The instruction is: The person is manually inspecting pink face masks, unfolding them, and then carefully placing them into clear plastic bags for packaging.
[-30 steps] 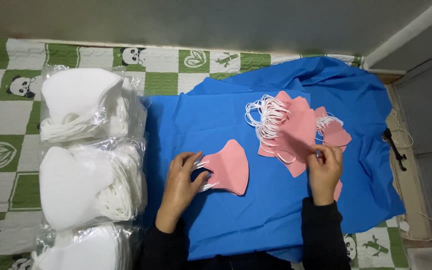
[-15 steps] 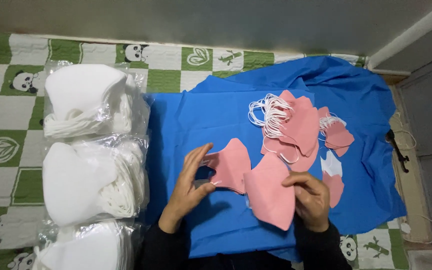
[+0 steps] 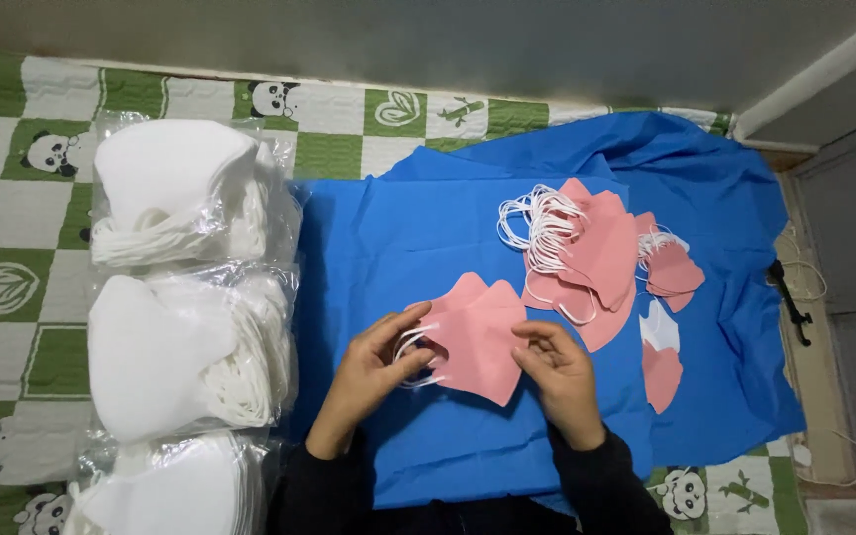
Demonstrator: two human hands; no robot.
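Left hand [image 3: 374, 369] curled at the near-middle of the crumpled blue fabric sheet [image 3: 398, 238], thumb and fingers closed together on the thin white elastic ear loops [image 3: 413, 352] at the left end of the folded pink fabric face masks [image 3: 473, 337]. Right hand [image 3: 559, 372] just beside, palm down, fingers loosely bent and resting on the right edge of those same masks, thumb pressed to the fabric; a pinch rather than a full grip, as far as can be told. Both wrists low over the sheet, dark sleeves [image 3: 596, 485] coming in from its near edge, forearms angled toward each other.

Masks in hand: apparently two, overlapped and lying flat on the sheet between the hands, points toward the far edge.

Farther out, toward the sheet's far right: loose heap of pink masks with tangled white loops [image 3: 591, 248], well apart from the hands. Near the right edge, a few single pink masks [image 3: 661, 372], one showing a white inner face. Judged from this, only a small part handled; most of the pink heap still unsorted.

Beyond the sheet's left edge, on the green-and-white panda-patterned quilted mat [image 3: 12, 208]: three clear plastic bags of stacked white masks [image 3: 175, 193], ranged from far to near, sealed or at least untouched in appearance. Black cable [image 3: 790, 302] on the floor past the right edge.
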